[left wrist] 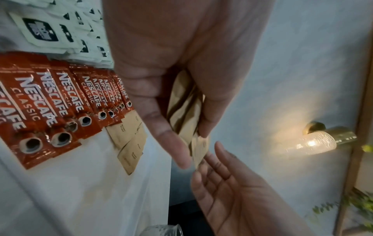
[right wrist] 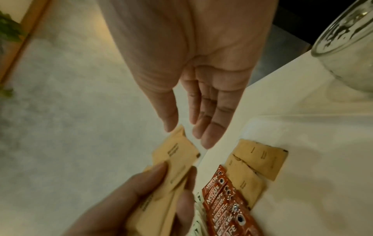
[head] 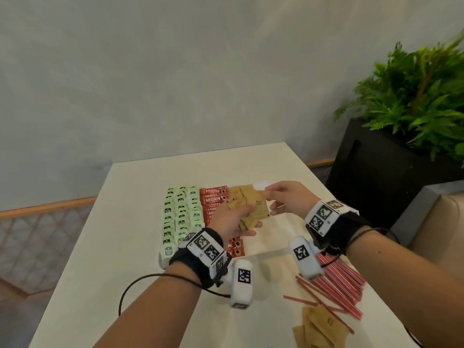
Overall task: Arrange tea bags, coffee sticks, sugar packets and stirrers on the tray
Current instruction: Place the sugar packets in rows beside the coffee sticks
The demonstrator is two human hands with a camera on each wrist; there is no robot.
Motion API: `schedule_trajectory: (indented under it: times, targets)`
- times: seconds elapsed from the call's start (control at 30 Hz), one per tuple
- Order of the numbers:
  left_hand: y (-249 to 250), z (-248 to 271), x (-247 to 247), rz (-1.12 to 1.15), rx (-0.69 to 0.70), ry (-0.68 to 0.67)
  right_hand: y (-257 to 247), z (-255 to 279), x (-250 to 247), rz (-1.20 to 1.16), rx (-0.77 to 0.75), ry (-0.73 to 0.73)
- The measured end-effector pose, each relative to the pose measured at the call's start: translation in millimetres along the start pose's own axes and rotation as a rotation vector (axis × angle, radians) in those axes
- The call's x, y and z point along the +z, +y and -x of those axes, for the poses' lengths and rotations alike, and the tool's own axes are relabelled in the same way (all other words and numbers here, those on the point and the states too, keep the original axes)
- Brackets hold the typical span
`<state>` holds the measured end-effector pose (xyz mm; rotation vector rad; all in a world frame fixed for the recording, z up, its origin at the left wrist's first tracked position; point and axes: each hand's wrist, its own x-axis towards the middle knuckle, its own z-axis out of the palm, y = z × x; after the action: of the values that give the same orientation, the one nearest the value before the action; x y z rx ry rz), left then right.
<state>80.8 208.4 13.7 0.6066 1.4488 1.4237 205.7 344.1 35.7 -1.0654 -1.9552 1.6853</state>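
The left hand (head: 227, 219) grips a fan of sugar packets (head: 253, 209) above the tray (head: 283, 217); the right hand (head: 288, 199), fingers straight, touches the top one. Judged best: pinch one corner only, peel it free, then lay it overlapping the packets beside the coffee sticks (head: 213, 197).

A white rectangular table (head: 140, 197) stands against a pale grey-blue mottled wall (head: 175, 71). To its right, a tall black box planter (head: 376, 172) holds a green fern-like plant (head: 416, 96). A wooden rail (head: 45, 207) runs low along the wall above what looks like diamond-patterned floor. A lit frosted-glass wall lamp (left wrist: 310, 143) on a brass fitting glows warmly.
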Motion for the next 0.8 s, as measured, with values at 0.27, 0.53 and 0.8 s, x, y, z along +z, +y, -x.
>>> schedule_trajectory:
  times: [0.27,0.53,0.8]
  targets:
    - [6,-29,-11,0.015,-0.044,0.023,17,-26,7,-0.043,0.016,-0.098]
    - [13,-52,-42,0.247,-0.076,0.18,91,-60,35,0.2,0.196,0.113]
    - [9,-61,-59,0.284,-0.099,0.176,97,-69,51,0.475,0.214,0.1]
